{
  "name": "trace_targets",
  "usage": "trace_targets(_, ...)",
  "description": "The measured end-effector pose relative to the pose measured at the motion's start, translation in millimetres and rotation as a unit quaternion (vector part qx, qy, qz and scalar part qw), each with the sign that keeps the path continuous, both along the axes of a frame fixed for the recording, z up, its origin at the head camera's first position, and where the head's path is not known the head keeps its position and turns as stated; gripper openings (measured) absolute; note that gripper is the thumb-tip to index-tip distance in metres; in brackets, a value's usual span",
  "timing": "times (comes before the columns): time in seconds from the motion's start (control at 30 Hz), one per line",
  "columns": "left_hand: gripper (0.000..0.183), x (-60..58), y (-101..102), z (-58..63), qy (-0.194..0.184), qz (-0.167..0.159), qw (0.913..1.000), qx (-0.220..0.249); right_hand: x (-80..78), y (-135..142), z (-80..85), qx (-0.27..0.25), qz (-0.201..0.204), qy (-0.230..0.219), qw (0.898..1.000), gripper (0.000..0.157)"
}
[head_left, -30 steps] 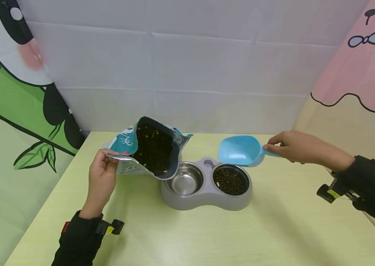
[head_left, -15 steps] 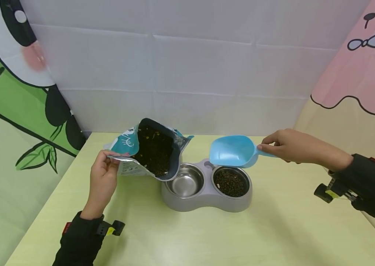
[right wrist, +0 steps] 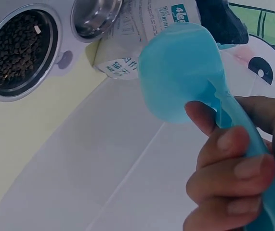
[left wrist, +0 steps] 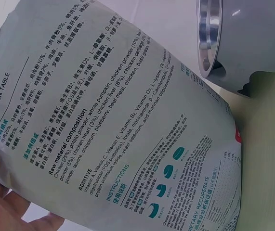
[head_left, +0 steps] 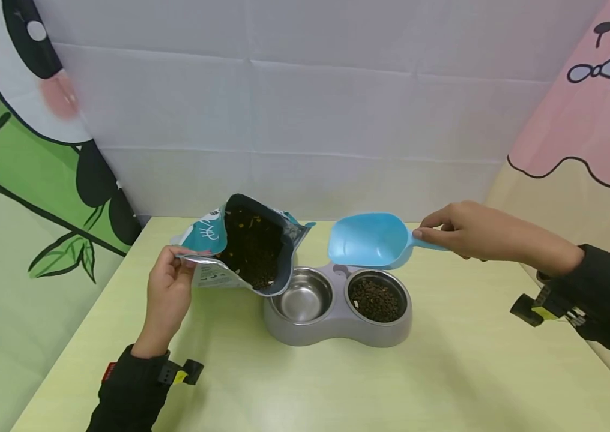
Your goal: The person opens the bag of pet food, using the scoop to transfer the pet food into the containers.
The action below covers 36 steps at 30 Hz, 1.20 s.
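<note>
Watching from my end, I judge the work to be partway along: the right-hand bowl [head_left: 403,294], just right of centre in the head view, holds dark kibble [head_left: 375,300], while the left-hand bowl [head_left: 305,300], near the centre, shows bare metal. Plenty of food [head_left: 251,249] shows inside the bag [head_left: 210,240], left of centre, its mouth tilted toward the bare bowl; I cannot tell whether they touch. That bowl and the bag's contents look to me like the unfinished part.

My left hand [head_left: 170,294], at lower left, pinches the bag's edge between thumb and fingers. My right hand [head_left: 467,231], at centre right, is curled round the handle of the scoop [head_left: 367,237], which hangs above the filled bowl in the frame, its visible inside bare blue.

Counting up: two hands, one bag, one scoop, one grey stand [head_left: 337,330] and two bowls set in it, one with food and one without. I also count one pale piece [right wrist: 37,29] among the kibble.
</note>
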<state>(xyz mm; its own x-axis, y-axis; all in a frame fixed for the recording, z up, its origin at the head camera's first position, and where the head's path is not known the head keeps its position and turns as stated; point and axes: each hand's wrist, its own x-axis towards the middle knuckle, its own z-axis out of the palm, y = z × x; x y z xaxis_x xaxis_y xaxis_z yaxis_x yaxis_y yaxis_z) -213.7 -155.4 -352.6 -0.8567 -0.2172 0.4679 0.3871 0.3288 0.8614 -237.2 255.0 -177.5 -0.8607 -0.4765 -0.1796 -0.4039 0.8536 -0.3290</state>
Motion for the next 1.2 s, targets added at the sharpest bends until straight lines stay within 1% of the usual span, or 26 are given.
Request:
trace_targets(0.27,0.012,0.8,-0.1,0.1,-0.001,0.001,1.0,0.005,4.0,-5.7,5.9,-0.009,0.005,0.001,1.0,0.029)
trace_targets(0.43,0.012,1.3,0.1,-0.9,-0.007,0.004,1.0,0.005,6.0,-8.3,8.0,-0.014,0.012,0.002,1.0,0.027)
trace_targets(0.7,0.012,0.4,0.1,0.5,-0.002,0.003,1.0,0.006,11.4,-16.5,11.8,-0.027,0.027,-0.004,0.999,0.023)
trace_targets(0.9,0.012,0.5,-0.6,0.2,-0.001,0.002,1.0,0.006,13.0,-25.2,13.4,-0.03,0.054,0.003,0.998,0.023)
trace_targets(1.2,0.012,-0.1,-0.5,0.3,-0.002,0.002,1.0,0.003,11.5,-38.1,13.6,-0.031,0.083,0.016,0.996,0.023)
